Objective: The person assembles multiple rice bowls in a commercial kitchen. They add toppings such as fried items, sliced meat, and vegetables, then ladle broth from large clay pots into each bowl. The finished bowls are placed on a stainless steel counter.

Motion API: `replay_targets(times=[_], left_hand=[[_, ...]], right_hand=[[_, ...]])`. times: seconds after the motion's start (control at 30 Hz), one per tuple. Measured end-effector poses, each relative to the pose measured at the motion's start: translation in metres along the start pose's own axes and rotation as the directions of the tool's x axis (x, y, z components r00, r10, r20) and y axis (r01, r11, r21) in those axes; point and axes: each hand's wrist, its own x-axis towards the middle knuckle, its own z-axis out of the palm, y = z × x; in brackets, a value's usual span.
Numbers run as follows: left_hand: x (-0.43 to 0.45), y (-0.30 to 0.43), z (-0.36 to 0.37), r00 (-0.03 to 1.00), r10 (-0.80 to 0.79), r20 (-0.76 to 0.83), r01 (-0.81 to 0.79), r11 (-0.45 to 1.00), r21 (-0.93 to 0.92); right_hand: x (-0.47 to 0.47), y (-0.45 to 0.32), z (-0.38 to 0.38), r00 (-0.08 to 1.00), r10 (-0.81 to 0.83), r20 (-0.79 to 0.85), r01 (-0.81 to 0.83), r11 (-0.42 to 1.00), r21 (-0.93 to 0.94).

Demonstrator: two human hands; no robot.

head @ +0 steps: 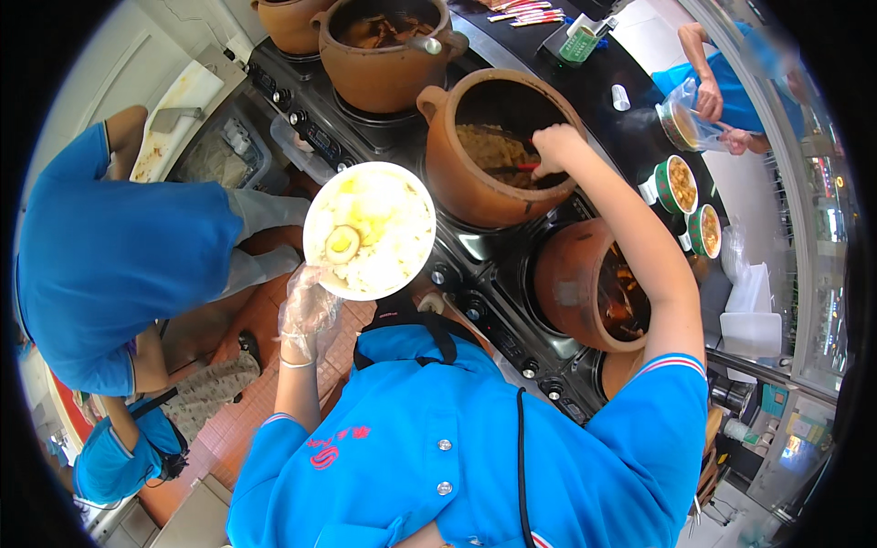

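Note:
My left hand [310,305], in a clear plastic glove, holds a white bowl [370,231] by its lower left edge. Pale food like rice fills the bowl, with a halved egg lying at the left. At the mouth of a large clay pot [503,147], my right hand [553,151] grips a red-handled utensil [527,166]. Its dark end reaches down over the yellowish chunks of food [490,145] inside the pot.
More clay pots [384,61] [582,284] stand on the cooktops [479,274]. Two green patterned bowls of food [663,185] [697,231] sit on the black counter at right. Beyond it, a person bags a bowl [678,127]. Co-workers in blue [130,240] stand at left, beside a cleaver [175,120] on a board.

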Motion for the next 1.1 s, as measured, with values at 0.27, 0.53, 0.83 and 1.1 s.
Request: replay_targets(times=[0.27,0.53,0.83,1.1], left_hand=[[0.055,0.039,-0.025,1.0,-0.019,0.007,0.018,0.988,0.153],[0.067,0.05,0.019,0.997,0.014,0.078,-0.033,0.969,0.245],[0.075,0.049,0.089,0.979,-0.069,0.189,0.012,0.957,0.288],[0.1,0.02,0.144,0.938,-0.138,0.317,0.012,0.93,0.367]], right_hand=[[0.01,0.006,0.017,0.972,-0.044,-0.229,0.083,0.983,0.166],[0.01,-0.001,0.01,0.896,-0.006,-0.445,0.081,0.985,0.149],[-0.092,0.023,-0.025,0.845,0.18,-0.503,-0.024,0.953,0.301],[-0.212,0.042,-0.107,0.766,0.332,-0.55,-0.102,0.908,0.406]])
